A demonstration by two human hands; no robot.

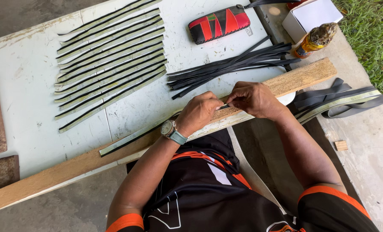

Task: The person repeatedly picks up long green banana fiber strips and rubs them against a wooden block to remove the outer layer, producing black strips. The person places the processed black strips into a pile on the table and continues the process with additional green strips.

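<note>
White bench [24, 86] carried a long plank [303, 77] along its edge. Both hands met over it: left hand [198, 112] and right hand [253, 99] pinched a thin strip [135, 138], fingers [219, 103] closed narrow on it, strip trailing left along the plank.

Left hand [198, 112] and right hand [253, 99] pinching a thin strip [131, 138] against wooden plank [298, 79]. Cut strips [110, 60] laid in rows on white table [24, 73]; black strip bundle [232, 64], red-black pouch [219, 23], bottle [316, 39] behind.
</note>
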